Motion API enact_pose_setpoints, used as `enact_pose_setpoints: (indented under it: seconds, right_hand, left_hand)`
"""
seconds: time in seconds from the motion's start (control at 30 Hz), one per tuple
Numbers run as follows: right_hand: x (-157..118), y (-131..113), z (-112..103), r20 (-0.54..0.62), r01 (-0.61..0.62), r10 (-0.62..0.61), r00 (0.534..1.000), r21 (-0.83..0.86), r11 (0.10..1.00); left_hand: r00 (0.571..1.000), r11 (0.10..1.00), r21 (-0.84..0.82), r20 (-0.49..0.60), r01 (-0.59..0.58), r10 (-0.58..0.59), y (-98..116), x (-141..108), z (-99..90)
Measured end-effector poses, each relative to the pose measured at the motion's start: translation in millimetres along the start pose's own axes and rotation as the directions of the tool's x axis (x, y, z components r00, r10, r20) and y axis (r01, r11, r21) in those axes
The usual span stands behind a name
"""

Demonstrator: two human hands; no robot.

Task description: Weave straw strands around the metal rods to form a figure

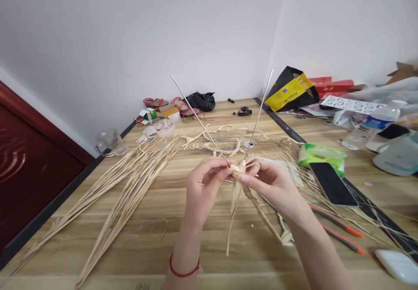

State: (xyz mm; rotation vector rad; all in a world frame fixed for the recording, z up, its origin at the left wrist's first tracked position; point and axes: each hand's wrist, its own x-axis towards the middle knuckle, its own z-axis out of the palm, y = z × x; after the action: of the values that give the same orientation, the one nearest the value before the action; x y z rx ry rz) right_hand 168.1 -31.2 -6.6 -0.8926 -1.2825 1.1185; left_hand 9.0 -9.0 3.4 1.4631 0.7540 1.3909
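Between my two hands is a small woven straw figure (239,168), held above the middle of the table. Two thin metal rods (199,118) rise from it in a V shape. A long wrapped straw limb (263,216) and loose straw ends hang below. My left hand (207,181) pinches the figure's left side near the base of the left rod, a red cord round its wrist. My right hand (272,183) grips the other side, thumb on the front; some of its fingers are hidden behind the work.
Long straw bundles (130,194) lie at left near a glass mug (111,142). Twisted straw pieces (225,146) lie beyond my hands. At right are a phone (333,183), a green tissue pack (321,157), orange-handled pliers (342,229), a water bottle (375,122) and a white case (396,264).
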Motion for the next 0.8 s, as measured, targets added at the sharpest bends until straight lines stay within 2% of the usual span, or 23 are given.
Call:
enact_pose_setpoints:
  seconds: [0.2, 0.43, 0.6, 0.8]
  right_hand:
    - [0.5, 0.2, 4.8, -0.020, -0.018, 0.018, 1.000, -0.002, 1.000]
    - [0.1, -5.1, 0.5, 0.076, -0.081, 0.083, 0.994, -0.034, 0.996]
    - [0.5, -5.9, -2.5, 0.101, -0.079, 0.078, 0.992, 0.006, 0.997]
    - [-0.3, -1.2, -2.6, 0.073, -0.103, 0.098, 0.992, 0.065, 0.993]
  left_hand:
    - [0.999, 0.999, -0.019, 0.026, 0.045, -0.044, 1.4, -0.2, -1.0]
    - [0.995, 0.996, 0.006, 0.047, 0.085, -0.085, 1.6, -0.6, -3.4]
    - [0.996, 0.995, -0.060, 0.052, 0.075, -0.072, 1.3, 0.9, -2.1]
    - [0.991, 0.984, -0.124, 0.015, 0.130, -0.129, 0.1, -1.5, 3.2]
